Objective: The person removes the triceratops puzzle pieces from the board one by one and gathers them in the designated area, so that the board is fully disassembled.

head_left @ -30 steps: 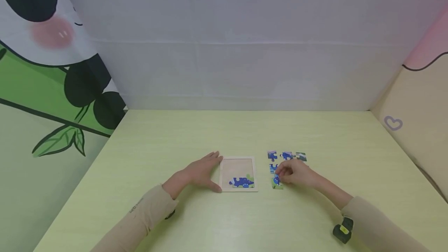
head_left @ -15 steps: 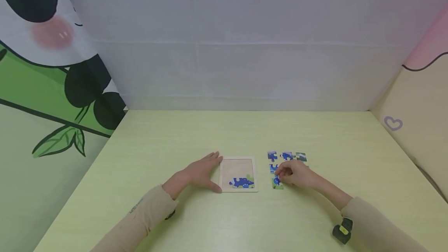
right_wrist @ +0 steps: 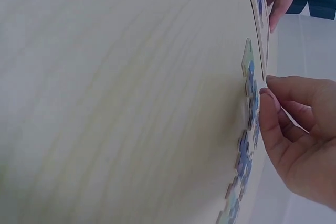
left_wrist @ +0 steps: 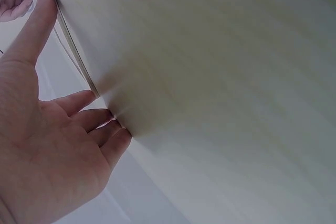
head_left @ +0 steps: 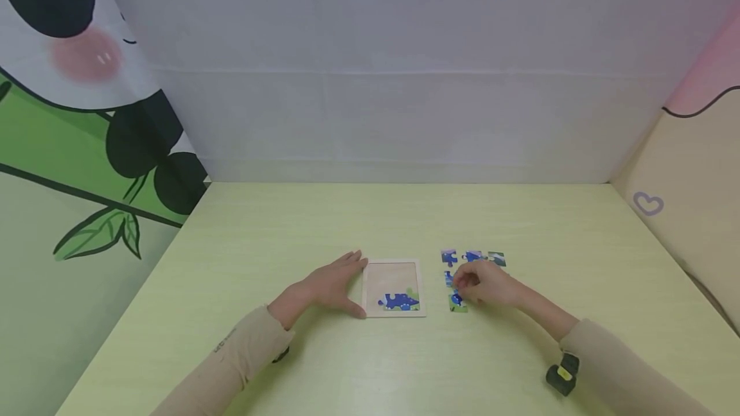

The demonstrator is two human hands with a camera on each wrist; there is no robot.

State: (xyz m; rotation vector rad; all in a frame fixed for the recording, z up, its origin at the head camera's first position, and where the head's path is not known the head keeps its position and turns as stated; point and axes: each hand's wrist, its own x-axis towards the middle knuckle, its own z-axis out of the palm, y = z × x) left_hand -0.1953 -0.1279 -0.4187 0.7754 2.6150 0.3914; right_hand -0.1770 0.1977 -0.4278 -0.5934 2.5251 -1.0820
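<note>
My left hand [head_left: 336, 284] lies at the left side of a square wooden puzzle tray [head_left: 422, 287]. Thumb and fingers are spread along its edge, as the left wrist view also shows. Joined blue and green puzzle pieces [head_left: 401, 302] fill part of the tray's lower right. My right hand [head_left: 488, 283] hovers at the loose pieces right of the tray, its fingers loosely bent. In the right wrist view, the thumb and index fingertips [right_wrist: 269, 93] are close together beside the pieces, with nothing seen between them. A green and blue piece [head_left: 458, 304] shows below that hand; others are partly hidden.
Behind the right hand lie loose puzzle pieces: a blue one [head_left: 449, 257], another blue one [head_left: 473, 255] and a greyish-green one [head_left: 496, 258]. The pale table [head_left: 289, 217] ends at a white cloth wall [head_left: 405, 121]. Printed panels stand left and right.
The right hand and its wrist have shifted very slightly to the left over the loose pieces. The left hand and the tray stay in place.
</note>
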